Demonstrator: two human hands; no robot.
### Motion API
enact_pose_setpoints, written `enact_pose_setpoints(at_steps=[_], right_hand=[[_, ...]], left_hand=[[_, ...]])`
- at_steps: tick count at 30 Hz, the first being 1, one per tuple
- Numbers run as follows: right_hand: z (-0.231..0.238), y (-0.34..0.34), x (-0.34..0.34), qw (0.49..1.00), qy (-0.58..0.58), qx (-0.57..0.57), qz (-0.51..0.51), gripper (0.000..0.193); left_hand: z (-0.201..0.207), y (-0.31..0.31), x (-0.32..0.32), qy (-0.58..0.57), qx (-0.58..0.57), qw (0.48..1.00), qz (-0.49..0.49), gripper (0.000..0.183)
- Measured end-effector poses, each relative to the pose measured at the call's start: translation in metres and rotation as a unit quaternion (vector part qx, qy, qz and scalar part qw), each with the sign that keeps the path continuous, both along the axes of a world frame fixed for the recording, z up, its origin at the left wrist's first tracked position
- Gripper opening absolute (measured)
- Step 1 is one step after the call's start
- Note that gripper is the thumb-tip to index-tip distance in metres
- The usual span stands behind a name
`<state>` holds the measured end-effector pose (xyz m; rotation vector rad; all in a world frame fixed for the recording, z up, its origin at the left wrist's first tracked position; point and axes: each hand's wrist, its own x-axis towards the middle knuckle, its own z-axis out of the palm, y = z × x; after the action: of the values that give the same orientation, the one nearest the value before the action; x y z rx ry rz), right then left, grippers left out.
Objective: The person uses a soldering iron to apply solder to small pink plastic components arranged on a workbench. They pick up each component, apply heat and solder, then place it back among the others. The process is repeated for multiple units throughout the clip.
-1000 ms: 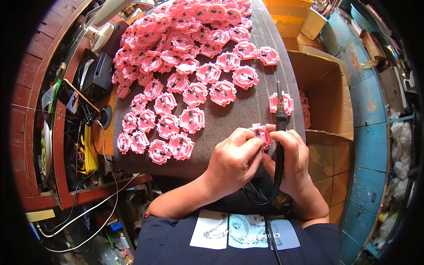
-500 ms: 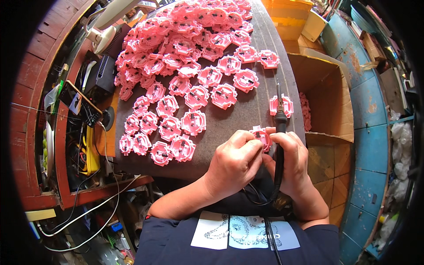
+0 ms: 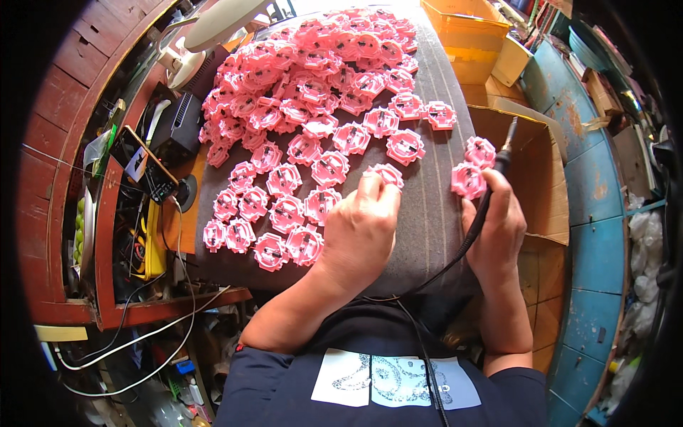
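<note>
My left hand (image 3: 364, 222) reaches over the dark work surface, its fingers and thumb closed on the edge of a round pink plastic part (image 3: 388, 175) with notched edges. My right hand (image 3: 498, 217) is wrapped around a soldering iron (image 3: 501, 169), whose metal tip points up and away from me. Two more pink parts (image 3: 468, 181) lie side by side at the right edge, close to my right fingertips; whether those fingers touch the nearer one I cannot tell. Loose rows of similar pink parts (image 3: 286, 213) with dark pieces inside lie left of my left hand.
A large heap of pink parts (image 3: 306, 64) covers the far left of the dark surface (image 3: 427, 235). An open cardboard box (image 3: 544, 164) stands at the right, beside blue cabinets (image 3: 597, 256). The iron's black cable (image 3: 441, 276) runs across the near edge. A phone (image 3: 148, 158) stands left.
My hands have moved apart. The left went forward and took a pink part from the rows. The right moved right with the iron, and two pink parts now lie together there.
</note>
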<state>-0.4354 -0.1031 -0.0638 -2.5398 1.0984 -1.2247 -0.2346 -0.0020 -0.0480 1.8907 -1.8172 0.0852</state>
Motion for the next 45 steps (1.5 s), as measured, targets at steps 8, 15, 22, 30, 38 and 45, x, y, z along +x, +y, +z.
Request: enact_pose_setpoints(at_steps=[8, 15, 22, 30, 38, 45], right_hand=[[-0.004, 0.041, 0.005, 0.973, -0.052, 0.025, 0.222, 0.046], [-0.012, 0.041, 0.003, 0.969, -0.088, 0.028, 0.23, 0.05], [-0.01, 0.042, 0.001, 0.972, -0.078, 0.026, 0.222, 0.047], [-0.005, 0.042, 0.006, 0.961, -0.089, 0.04, 0.259, 0.051], [-0.009, 0.043, 0.007, 0.95, -0.128, 0.121, 0.257, 0.05], [-0.01, 0.044, 0.008, 0.961, -0.123, 0.091, 0.23, 0.049]], left_hand=[[-0.001, 0.023, -0.023, 0.161, -0.028, 0.98, -0.117, 0.027], [-0.002, 0.024, -0.026, 0.18, -0.035, 0.972, -0.148, 0.032], [-0.007, 0.025, -0.026, 0.165, -0.036, 0.974, -0.152, 0.035], [-0.006, 0.029, -0.029, 0.214, -0.049, 0.967, -0.131, 0.037], [-0.012, 0.024, -0.019, 0.258, -0.027, 0.954, -0.148, 0.027], [-0.011, 0.022, -0.023, 0.252, -0.035, 0.959, -0.123, 0.019]])
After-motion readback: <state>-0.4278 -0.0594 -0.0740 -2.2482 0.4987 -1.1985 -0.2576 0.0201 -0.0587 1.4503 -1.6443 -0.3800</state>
